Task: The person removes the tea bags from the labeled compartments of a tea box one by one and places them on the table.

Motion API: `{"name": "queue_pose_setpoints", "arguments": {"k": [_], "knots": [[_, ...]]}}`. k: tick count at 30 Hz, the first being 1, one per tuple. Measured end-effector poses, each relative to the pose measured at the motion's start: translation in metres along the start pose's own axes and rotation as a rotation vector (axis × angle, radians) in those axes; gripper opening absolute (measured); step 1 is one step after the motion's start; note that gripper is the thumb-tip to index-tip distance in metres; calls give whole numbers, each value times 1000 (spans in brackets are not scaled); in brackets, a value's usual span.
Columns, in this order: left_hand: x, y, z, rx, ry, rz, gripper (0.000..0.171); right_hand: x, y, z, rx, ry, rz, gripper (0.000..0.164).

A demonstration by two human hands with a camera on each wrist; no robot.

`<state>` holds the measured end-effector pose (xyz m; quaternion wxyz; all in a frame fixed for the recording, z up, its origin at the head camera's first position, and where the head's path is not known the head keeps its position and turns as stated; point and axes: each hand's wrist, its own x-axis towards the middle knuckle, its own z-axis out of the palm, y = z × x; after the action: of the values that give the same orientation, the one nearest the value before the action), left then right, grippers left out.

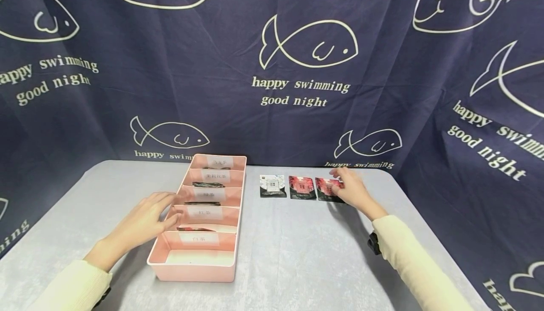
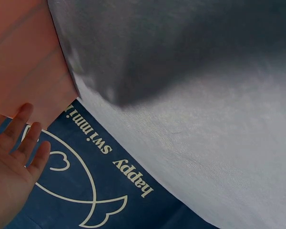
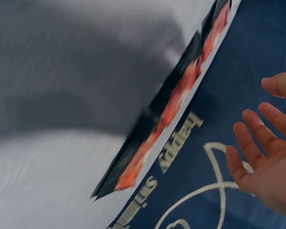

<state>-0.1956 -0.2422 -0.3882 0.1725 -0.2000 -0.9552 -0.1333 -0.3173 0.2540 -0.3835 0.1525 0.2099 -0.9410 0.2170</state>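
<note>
A long pink divided box [image 1: 193, 273] stands left of the table's middle, with a Chinese tea label in each compartment. My left hand [image 1: 142, 216] is at its left rim, fingers loosely bent over the edge. In the left wrist view that hand [image 2: 9, 176] has spread fingers by the box's outer wall; whether they touch is unclear. Right of the box lie a white-and-black tea sachet [image 1: 272, 186] and two red-and-black sachets, a middle one [image 1: 302, 188] and a right one [image 1: 324, 186]. Over the right one hovers my right hand [image 1: 354, 190], fingers apart, apparently holding nothing.
Inside the box, dark sachets [image 1: 208, 185] and a red one [image 1: 195, 229] stand in separate compartments. The grey tabletop [image 1: 297, 254] stretches in front of the sachets. A dark blue curtain [image 1: 306, 126] with fish drawings hangs behind the table and along its sides.
</note>
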Motion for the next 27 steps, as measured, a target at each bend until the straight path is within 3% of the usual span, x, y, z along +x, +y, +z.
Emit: {"name": "queue_pose_setpoints", "arguments": {"k": [9, 21, 27], "knots": [[0, 1, 0, 0, 5, 4, 40, 0, -41, 11, -42, -47, -114, 30], [0, 1, -1, 5, 7, 4, 41, -1, -89, 22, -122, -105, -228, 36], [0, 1, -1, -1, 2, -3, 42, 0, -114, 26, -145, -82, -364, 27]]}}
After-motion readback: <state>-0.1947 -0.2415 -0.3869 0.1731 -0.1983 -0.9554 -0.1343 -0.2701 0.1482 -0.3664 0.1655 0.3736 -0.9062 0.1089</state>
